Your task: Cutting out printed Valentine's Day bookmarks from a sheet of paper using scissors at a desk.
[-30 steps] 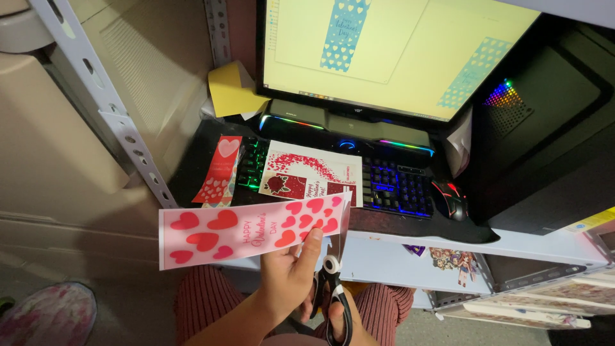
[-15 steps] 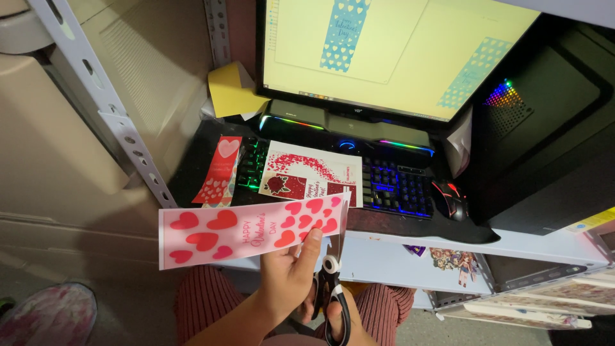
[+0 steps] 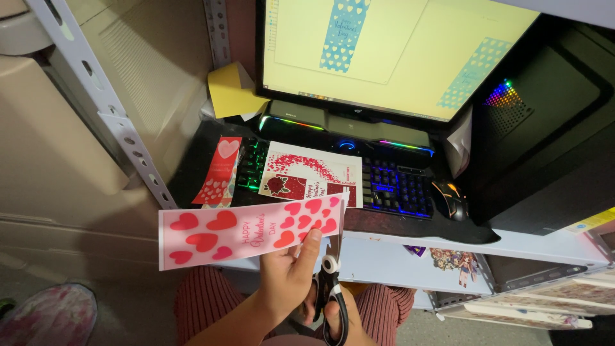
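Behind the pink heart strip point(image 3: 246, 235): keyboard point(image 3: 391, 189), printed sheet point(image 3: 314, 175), mouse point(image 3: 450, 200).

The long pink paper strip printed with red hearts point(image 3: 250, 233) looks smooth with a faint sheen, and the scissors with black and white plastic handles point(image 3: 332, 296) show thin metal blades. Near the desk's back edge, the black plastic keyboard point(image 3: 391, 186) is glossy under coloured backlight, partly covered by a matt white paper card point(image 3: 312, 173). The angled grey metal shelf post point(image 3: 96, 96) is painted and perforated.

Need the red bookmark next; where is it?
In the head view the red bookmark lies left of centre at the keyboard's left end, beside the white card.
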